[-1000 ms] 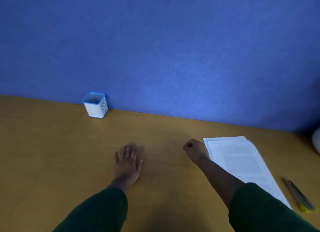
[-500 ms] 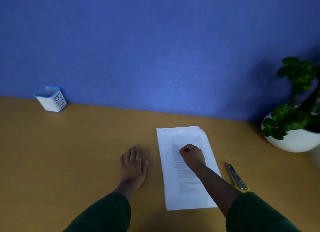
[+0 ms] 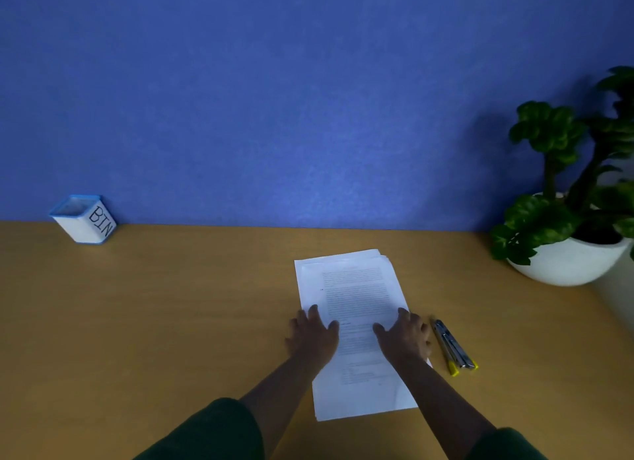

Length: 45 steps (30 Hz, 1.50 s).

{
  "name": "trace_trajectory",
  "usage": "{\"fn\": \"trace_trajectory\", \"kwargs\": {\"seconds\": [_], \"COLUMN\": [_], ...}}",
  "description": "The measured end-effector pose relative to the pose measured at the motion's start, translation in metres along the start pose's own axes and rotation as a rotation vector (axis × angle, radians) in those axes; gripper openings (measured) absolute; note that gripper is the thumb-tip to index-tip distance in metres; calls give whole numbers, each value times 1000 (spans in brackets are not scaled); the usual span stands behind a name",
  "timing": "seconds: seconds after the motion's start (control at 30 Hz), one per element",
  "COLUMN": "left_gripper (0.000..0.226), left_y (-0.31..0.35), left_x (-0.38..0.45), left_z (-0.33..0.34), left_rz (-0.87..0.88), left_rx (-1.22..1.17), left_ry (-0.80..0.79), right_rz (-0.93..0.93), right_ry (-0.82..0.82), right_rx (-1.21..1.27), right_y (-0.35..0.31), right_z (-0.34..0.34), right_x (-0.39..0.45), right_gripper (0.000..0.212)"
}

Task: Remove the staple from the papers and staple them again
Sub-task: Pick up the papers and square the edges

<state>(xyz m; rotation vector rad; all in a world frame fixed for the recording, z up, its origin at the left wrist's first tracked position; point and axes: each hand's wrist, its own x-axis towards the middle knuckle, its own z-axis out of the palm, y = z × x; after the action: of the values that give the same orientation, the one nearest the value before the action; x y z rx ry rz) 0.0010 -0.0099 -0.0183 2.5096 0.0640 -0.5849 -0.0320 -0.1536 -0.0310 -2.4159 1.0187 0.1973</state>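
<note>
A stack of white printed papers (image 3: 356,288) lies on the wooden desk (image 3: 171,322), slightly fanned at its far edge. My left hand (image 3: 314,336) rests flat on the papers' left edge, fingers apart. My right hand (image 3: 406,334) rests flat on their right edge, fingers spread. Neither hand holds anything. A metal stapler with yellow ends (image 3: 453,348) lies on the desk just right of the papers, close to my right hand. I cannot make out the staple in the papers.
A small white cup with a blue rim, marked BIN (image 3: 84,219), stands at the back left against the blue wall. A green plant in a white pot (image 3: 569,257) stands at the back right.
My view has swung right. My left hand moved from the bare desk onto the papers' left edge. My right hand opened from a fist and now lies flat on the right edge.
</note>
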Motion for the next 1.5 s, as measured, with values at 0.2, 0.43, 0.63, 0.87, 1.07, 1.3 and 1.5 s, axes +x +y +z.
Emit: {"fn": "trace_trajectory", "kwargs": {"seconds": [0.2, 0.43, 0.63, 0.87, 1.07, 1.3, 1.5], "left_gripper": [63, 66, 30, 36, 31, 30, 33], "left_y": [17, 12, -3, -13, -16, -18, -48], "left_x": [1, 7, 5, 13, 24, 16, 24], "left_z": [-5, -5, -12, -21, -37, -34, -56], "left_rz": [-183, -202, -204, -134, -198, -194, -268], "left_rx": [-387, -783, -842, -828, -1026, -1136, -1283], "left_ry": [2, 18, -228, -12, 230, 154, -66], "right_rz": [-71, -142, -138, -64, 253, 268, 190], "right_ry": [12, 25, 18, 75, 224, -361, -208], "right_rx": [-144, -249, -245, 177, 808, 1424, 1176], "right_y": [7, 13, 12, 5, -11, -27, 0], "right_z": [9, 15, 15, 3, -3, 13, 13], "right_x": [-2, -8, -8, -5, -23, -48, -43], "right_gripper": [70, 69, 70, 68, 96, 33, 36]}}
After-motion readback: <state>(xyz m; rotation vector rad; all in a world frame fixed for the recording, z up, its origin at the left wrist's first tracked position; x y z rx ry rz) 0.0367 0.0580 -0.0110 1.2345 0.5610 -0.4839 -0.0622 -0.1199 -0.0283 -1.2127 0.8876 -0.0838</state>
